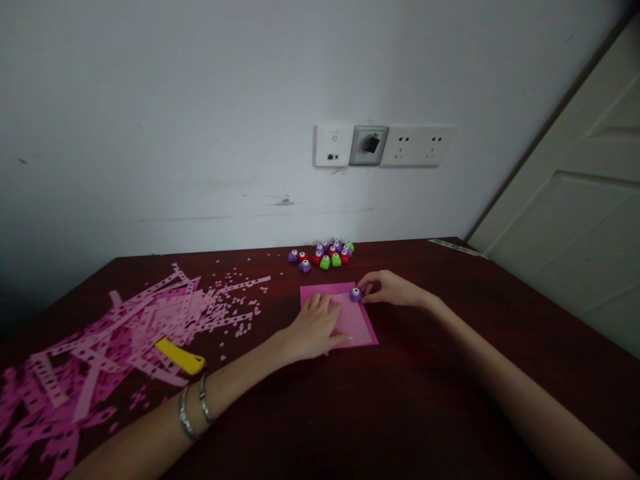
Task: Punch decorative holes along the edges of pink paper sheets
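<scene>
My left hand [314, 329] lies flat with fingers spread on a light pink paper sheet [354, 321], which rests on a slightly larger, darker pink sheet [312, 291]. At the sheets' upper right edge is a small purple paper punch [355, 295] with a white button on top. The fingers of my right hand [385, 288] are closed on its right side. Whether paper sits inside the punch's slot is too small to make out. Behind the sheets stands a cluster of similar punches [325, 261] in purple, red and green.
A heap of punched pink paper strips [145, 320] covers the table's left side, with tiny cut-outs [243, 327] scattered beside it. On the strips lies a yellow-handled cutter [181, 356]. A flat patterned strip [457, 248] lies at the back right, near the wall sockets [417, 147].
</scene>
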{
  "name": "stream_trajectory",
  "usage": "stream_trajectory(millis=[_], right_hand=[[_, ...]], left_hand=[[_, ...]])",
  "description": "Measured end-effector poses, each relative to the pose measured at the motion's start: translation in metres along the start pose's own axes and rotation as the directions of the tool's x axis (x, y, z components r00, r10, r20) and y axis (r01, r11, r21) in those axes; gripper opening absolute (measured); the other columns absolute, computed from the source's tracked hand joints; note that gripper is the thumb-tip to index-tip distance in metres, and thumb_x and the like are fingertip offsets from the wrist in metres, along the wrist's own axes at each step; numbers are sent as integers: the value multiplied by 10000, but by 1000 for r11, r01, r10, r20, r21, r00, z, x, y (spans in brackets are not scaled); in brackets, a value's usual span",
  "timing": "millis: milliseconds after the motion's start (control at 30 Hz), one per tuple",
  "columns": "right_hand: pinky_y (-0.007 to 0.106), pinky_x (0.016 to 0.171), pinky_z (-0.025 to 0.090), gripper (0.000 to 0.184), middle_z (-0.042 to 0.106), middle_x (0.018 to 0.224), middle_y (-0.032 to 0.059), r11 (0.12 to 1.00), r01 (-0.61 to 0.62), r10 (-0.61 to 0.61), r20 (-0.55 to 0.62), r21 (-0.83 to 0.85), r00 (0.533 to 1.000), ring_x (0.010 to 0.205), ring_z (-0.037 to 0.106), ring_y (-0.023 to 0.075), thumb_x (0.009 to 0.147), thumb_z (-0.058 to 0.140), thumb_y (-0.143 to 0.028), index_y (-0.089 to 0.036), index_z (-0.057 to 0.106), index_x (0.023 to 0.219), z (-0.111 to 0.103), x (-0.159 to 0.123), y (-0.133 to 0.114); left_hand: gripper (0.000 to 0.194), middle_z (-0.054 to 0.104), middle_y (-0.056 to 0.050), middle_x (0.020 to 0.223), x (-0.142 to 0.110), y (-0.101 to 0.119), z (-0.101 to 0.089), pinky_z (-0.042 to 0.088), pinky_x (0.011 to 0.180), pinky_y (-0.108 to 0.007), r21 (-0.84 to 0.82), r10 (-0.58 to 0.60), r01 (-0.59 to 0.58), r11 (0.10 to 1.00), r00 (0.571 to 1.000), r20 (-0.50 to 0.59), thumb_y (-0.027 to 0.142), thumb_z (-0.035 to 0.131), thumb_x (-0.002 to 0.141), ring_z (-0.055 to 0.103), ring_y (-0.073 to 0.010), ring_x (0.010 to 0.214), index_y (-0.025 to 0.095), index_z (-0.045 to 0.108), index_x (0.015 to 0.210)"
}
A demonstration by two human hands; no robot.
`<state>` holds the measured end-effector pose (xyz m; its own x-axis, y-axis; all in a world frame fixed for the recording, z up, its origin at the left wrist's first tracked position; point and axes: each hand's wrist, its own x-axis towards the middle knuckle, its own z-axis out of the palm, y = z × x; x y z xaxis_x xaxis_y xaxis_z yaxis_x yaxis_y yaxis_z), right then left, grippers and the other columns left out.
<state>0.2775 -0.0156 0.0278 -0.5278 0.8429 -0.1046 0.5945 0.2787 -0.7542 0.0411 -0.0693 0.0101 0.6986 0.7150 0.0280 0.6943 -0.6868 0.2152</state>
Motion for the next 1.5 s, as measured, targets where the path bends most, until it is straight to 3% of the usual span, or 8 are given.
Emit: stream_trajectory(millis=[267, 600, 733, 833, 933, 1000, 1100, 1500], right_hand=[[279, 666, 465, 309, 673, 827, 48, 1000, 9, -9, 2, 15, 1000, 728, 608, 153, 697, 665, -356, -148, 646, 924, 3, 1, 0], [286, 691, 482, 344, 672, 844, 50, 999, 17, -18, 11, 44, 1000, 754, 611, 155, 674, 688, -360, -149, 634, 941, 1, 0, -3], [255, 572, 487, 424, 665, 824, 70, 994, -67, 69, -15, 87, 998, 681, 597, 143, 688, 650, -491, -136, 625, 918, -7, -3, -2], [217, 446, 445, 502, 655, 755, 83, 977, -165, 168, -8, 138, 986, 574, 576, 120, 720, 551, -611, -124, 619, 820, -14, -3, -4], [186, 382, 380, 559, 636, 644, 64, 958, -243, 238, 50, 154, 970, 483, 538, 92, 721, 494, -674, -128, 615, 747, -18, -1, -8], [175, 353, 329, 581, 621, 589, 54, 951, -274, 264, 91, 143, 960, 441, 508, 80, 710, 486, -695, -130, 619, 721, -18, 1, -11], [179, 346, 293, 601, 618, 564, 58, 950, -284, 268, 128, 132, 955, 422, 485, 77, 694, 484, -714, -130, 624, 681, -17, 3, -14], [185, 356, 262, 586, 573, 519, 25, 939, -331, 297, 261, 95, 918, 410, 428, 59, 628, 543, -722, -141, 585, 562, -8, 14, -8]], left_hand=[[702, 317, -200, 1355, 1, 0, -2, 256, 994, -493, -28, -25, 27, 999, 997, 71, 599, 397, 810, 281, -355, 1230, 99, 344, 1299], [673, 341, -190, 1323, 0, -1, -1, 276, 977, -505, -48, 2, 0, 999, 1000, 30, 584, 428, 805, 303, -354, 1203, 110, 374, 1280], [514, 398, -155, 1269, 7, -7, -9, 305, 956, -476, -103, -39, 27, 994, 992, -118, 507, 447, 820, 333, -317, 1174, 136, 489, 1173], [326, 575, -100, 976, 26, -19, -20, 411, 794, -340, -292, -134, 73, 954, 972, -195, 401, 429, 845, 498, -216, 926, 139, 608, 924], [377, 606, -69, 689, 51, -32, -28, 384, 557, -243, -521, -179, 171, 836, 983, 36, 426, 455, 828, 498, -123, 599, 116, 627, 702], [422, 610, -74, 652, 66, -36, -31, 318, 460, -226, -606, -181, 264, 750, 964, 196, 482, 495, 792, 439, -88, 492, 107, 629, 652], [426, 610, -83, 645, 82, -35, -29, 249, 410, -221, -643, -195, 375, 668, 922, 335, 518, 573, 721, 382, -65, 436, 104, 643, 650], [286, 509, -31, 498, 100, -30, -28, 154, 372, -203, -665, -128, 471, 579, 858, 497, 384, 672, 648, 301, -46, 395, 130, 615, 529]])
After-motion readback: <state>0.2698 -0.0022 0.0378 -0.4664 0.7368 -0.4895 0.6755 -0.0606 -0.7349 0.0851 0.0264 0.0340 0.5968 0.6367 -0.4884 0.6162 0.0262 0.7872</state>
